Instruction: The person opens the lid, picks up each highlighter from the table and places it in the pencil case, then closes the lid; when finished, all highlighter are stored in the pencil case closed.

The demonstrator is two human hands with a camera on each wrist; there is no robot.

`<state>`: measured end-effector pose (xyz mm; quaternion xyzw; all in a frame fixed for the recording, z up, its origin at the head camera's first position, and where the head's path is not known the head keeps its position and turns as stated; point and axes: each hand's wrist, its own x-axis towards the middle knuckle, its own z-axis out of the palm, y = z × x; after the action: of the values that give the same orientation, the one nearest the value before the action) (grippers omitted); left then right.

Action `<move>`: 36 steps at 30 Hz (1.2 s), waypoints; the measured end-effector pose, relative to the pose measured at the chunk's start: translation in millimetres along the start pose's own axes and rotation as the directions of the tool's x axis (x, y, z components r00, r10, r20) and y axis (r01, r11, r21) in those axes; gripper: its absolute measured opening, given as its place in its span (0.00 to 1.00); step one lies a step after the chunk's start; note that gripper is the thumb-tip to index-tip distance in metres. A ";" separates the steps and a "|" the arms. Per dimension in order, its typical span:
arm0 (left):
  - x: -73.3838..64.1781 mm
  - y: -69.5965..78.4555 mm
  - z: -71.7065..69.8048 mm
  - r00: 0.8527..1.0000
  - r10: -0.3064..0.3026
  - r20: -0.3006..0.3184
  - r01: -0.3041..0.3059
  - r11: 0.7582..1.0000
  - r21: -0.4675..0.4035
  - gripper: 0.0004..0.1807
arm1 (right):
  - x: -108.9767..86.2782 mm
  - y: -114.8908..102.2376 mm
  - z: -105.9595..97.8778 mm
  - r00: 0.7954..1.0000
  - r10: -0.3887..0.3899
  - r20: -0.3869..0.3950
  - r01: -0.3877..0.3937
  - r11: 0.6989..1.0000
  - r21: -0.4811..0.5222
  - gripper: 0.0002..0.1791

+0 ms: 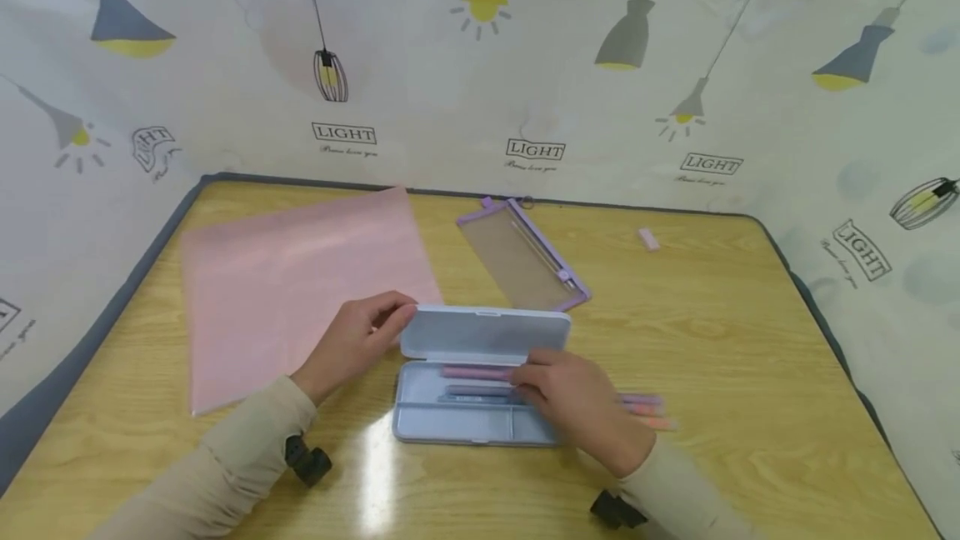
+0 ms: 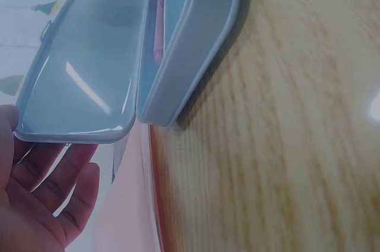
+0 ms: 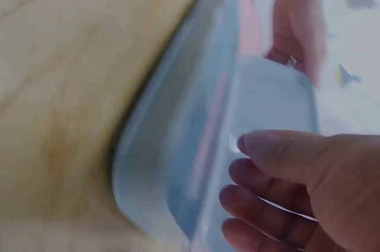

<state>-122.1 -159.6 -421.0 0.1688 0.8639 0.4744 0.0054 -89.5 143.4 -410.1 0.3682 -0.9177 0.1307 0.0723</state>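
Note:
A light blue pencil case (image 1: 453,423) stands on the table with its hinged lid (image 1: 450,332) raised. My left hand (image 1: 365,336) pinches the lid's left corner, thumb on one face and fingers on the other. Over the right part of the case is my right hand (image 1: 570,398), its fingers (image 3: 258,207) loosely bent with nothing between them. In the long compartment lie a pink pen (image 1: 472,372) and a bluish pen (image 1: 476,391), their right ends hidden by the right hand. Several more pens (image 1: 648,411) lie on the table right of the case, partly covered by that hand.
A pink sheet (image 1: 300,290) lies at the back left, behind the left hand. Behind the case rests a mesh pouch (image 1: 510,252) with purple edging and a zip. A small pink eraser-like block (image 1: 648,239) lies at the back right. Printed curtains surround the wooden table (image 1: 750,357).

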 end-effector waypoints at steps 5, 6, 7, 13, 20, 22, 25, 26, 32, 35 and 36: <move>0.0 0.5 0.4 1.000 0.003 0.007 -0.003 1.000 0.004 0.15 | -21.4 28.6 -27.2 0.994 0.105 0.024 -0.106 0.993 0.059 0.02; 0.2 0.7 0.2 1.000 0.003 0.004 -0.003 1.000 0.007 0.15 | -26.1 37.1 -31.4 0.988 0.145 0.051 -0.148 0.986 0.080 0.01; 0.3 1.1 0.0 1.000 0.001 0.003 -0.001 1.000 0.009 0.15 | -30.9 46.5 -34.9 0.980 0.183 0.082 -0.190 0.978 0.086 0.01; 0.6 2.9 -0.8 1.000 -0.015 0.015 0.015 1.000 0.010 0.16 | -62.5 98.0 -44.0 0.908 0.335 0.251 -0.360 0.931 0.057 0.03; -0.6 2.1 -2.2 1.000 -0.010 0.001 0.010 1.000 0.006 0.15 | -74.0 111.3 -38.0 0.913 0.279 0.299 -0.331 0.933 0.141 0.02; -1.4 1.2 -2.0 1.000 -0.007 0.000 0.007 1.000 0.003 0.15 | -74.2 111.0 -35.0 0.923 0.252 0.289 -0.302 0.943 0.141 0.02; -2.4 0.4 -0.9 1.000 -0.015 0.007 0.015 1.000 -0.009 0.15 | -74.5 109.8 -32.2 0.925 0.251 0.286 -0.301 0.943 0.143 0.03; -2.5 0.5 -0.6 1.000 -0.020 0.011 0.020 1.000 -0.014 0.15 | -74.6 109.5 -31.6 0.923 0.256 0.288 -0.307 0.940 0.147 0.03; -2.3 2.8 -0.6 1.000 -0.024 0.018 0.024 1.000 -0.012 0.16 | -74.9 108.0 -30.6 0.921 0.260 0.289 -0.310 0.941 0.140 0.05; -2.1 2.3 -0.6 1.000 -0.017 0.011 0.018 1.000 -0.005 0.15 | -75.0 107.9 -30.6 0.927 0.245 0.284 -0.290 0.948 0.130 0.05; -2.1 2.3 -0.6 1.000 -0.017 0.011 0.017 1.000 -0.007 0.15 | -75.2 107.7 -30.6 0.928 0.244 0.281 -0.288 0.949 0.125 0.05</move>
<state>-119.5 -159.6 -419.1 0.1639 0.8637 0.4764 0.0146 -109.2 276.6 -418.2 0.2586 -0.9467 0.1644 -0.0988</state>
